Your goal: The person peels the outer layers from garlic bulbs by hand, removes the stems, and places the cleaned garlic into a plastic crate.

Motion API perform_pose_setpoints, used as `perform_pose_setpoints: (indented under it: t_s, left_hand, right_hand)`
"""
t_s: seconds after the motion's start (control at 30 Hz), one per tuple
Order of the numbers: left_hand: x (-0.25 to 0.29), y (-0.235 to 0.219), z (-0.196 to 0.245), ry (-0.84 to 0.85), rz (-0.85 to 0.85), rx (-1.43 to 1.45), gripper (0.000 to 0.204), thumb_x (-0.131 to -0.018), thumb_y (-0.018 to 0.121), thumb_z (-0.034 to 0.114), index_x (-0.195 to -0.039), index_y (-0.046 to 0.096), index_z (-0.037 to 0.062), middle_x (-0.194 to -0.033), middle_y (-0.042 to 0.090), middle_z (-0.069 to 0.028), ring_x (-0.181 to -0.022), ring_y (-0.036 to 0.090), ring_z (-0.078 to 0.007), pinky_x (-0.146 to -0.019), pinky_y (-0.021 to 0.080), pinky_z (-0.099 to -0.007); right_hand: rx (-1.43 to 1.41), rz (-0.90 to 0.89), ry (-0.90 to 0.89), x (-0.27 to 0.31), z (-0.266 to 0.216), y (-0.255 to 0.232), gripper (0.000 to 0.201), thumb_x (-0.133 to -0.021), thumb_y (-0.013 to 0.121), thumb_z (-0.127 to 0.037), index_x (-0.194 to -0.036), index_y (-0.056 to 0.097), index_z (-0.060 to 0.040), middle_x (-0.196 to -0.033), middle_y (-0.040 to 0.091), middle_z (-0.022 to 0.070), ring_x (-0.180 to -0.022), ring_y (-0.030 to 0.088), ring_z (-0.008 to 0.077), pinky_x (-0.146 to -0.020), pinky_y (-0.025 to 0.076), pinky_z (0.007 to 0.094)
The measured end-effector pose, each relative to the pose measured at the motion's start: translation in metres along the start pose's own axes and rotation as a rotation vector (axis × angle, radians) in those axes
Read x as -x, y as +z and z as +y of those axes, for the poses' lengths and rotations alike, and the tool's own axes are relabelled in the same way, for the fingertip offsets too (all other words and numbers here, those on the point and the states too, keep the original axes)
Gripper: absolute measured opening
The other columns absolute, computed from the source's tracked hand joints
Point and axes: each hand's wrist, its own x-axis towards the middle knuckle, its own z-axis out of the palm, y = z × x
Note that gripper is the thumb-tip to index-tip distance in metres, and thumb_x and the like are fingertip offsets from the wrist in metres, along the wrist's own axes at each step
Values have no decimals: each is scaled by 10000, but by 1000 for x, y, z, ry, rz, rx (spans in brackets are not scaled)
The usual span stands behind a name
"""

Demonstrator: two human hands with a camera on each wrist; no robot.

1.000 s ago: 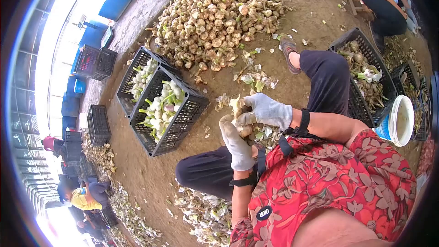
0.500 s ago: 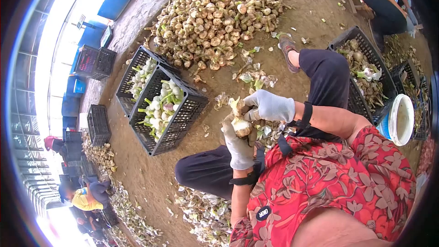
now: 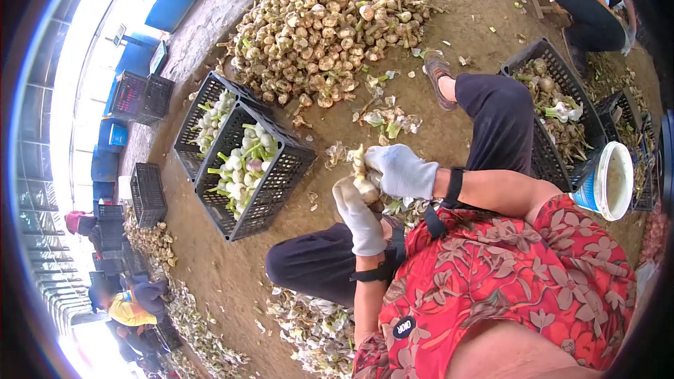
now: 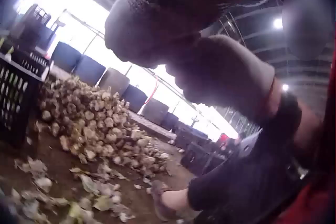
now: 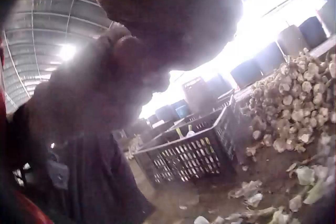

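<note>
Both hands wear pale knitted gloves and meet in front of the person's lap, over the floor. Between them is a garlic bulb (image 3: 364, 188) with its stalk and loose papery skin (image 3: 358, 161) pointing away from the body. My left hand (image 3: 359, 217) grips the bulb from below, its fingers covering part of it. At the neck of the bulb, my right hand (image 3: 404, 170) has curled fingers holding on beside the stalk. Both wrist views show the gloves dark and close, the right glove (image 5: 178, 19) and left glove (image 4: 194, 3), with the bulb hidden.
A large garlic heap (image 3: 330, 28) lies ahead. Black crates of trimmed garlic (image 3: 246, 168) stand at the left. On the right are a crate of garlic and husks (image 3: 547, 102) and a white bucket (image 3: 618, 181). Peelings (image 3: 390, 119) litter the floor. Other people work at the edges.
The bulb was turned between the hands, showing its round end half a second ago, and is now more covered by the left glove. The right hand shifted slightly left.
</note>
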Motion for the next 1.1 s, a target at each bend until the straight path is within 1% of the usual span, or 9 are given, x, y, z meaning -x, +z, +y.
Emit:
perform_pose_setpoints:
  t_s: [0.13, 0.23, 0.47, 0.6, 0.67, 0.73, 0.83, 1.0, 1.1]
  left_hand:
    - [-23, -29, -6, -334, -401, 436, 527, -910, 458, 606, -994, 585, 101, -665, 590, -40, -419, 486, -133, -352, 364, -245]
    - [-17, -22, 2, -404, -249, 511, 530, -942, 434, 556, -1169, 559, 93, -765, 608, -10, -500, 537, -112, -414, 429, -225]
    - [-28, -29, -20, 109, -242, 79, 638, -922, 536, 502, -1342, 349, 59, -994, 600, -68, -741, 594, -129, -559, 491, -223]
    - [-26, -10, -41, 888, 60, -365, 594, -883, 585, 247, -1343, 293, 11, -1218, 471, -140, -784, 579, -173, -581, 501, -245]
    - [-24, -4, -31, 809, 178, -320, 487, -908, 561, 256, -1286, 393, 0, -1108, 544, -123, -732, 578, -156, -555, 482, -235]
    - [-8, 0, -10, 340, 148, -30, 410, -942, 538, 285, -1225, 478, -5, -998, 595, -103, -685, 575, -141, -529, 460, -227]
    - [-29, -29, -17, -79, -177, 302, 409, -986, 488, 340, -1196, 526, -8, -871, 612, -72, -630, 557, -124, -494, 425, -226]
    - [-25, 4, -31, 670, 174, -273, 470, -945, 564, 395, -1211, 521, 10, -821, 581, -28, -578, 508, -85, -483, 403, -213]
    - [-17, -1, -12, 174, -49, 52, 452, -912, 610, 396, -1147, 551, 14, -808, 569, -20, -603, 511, -91, -505, 408, -218]
  right_hand:
    - [106, 31, -172, -3, -1, -2, 194, -750, 624, -150, -902, 604, -32, -843, 610, 157, -810, 620, 367, -671, 499, 445]
    - [-117, -42, -101, -5, -7, -7, 238, -782, 615, -147, -986, 612, -24, -884, 645, 153, -838, 648, 298, -713, 502, 392]
    - [-461, -235, 281, -9, -8, -16, 216, -815, 624, -138, -986, 660, -9, -901, 675, 158, -840, 638, 193, -762, 487, 329]
    - [-413, -22, 324, -12, -4, -1, 198, -814, 661, -160, -941, 676, -9, -848, 650, 148, -797, 629, 245, -722, 490, 352]
    - [-324, 129, 133, -10, -5, 5, 199, -794, 673, -166, -923, 678, -14, -863, 643, 146, -813, 623, 283, -718, 493, 370]
    - [-167, 249, -33, -12, -2, 13, 184, -758, 677, -158, -894, 680, -34, -918, 633, 132, -851, 611, 333, -716, 497, 405]
    - [29, 275, -78, -8, -3, 10, 170, -752, 669, -150, -887, 679, -47, -900, 616, 120, -850, 615, 330, -707, 497, 411]
    - [87, 307, -96, -6, 10, 14, 160, -751, 655, -167, -874, 680, -69, -883, 603, 97, -829, 619, 312, -689, 502, 398]
    - [145, 333, -133, -10, 8, 12, 148, -758, 648, -181, -861, 680, -80, -884, 606, 86, -815, 623, 304, -682, 503, 391]
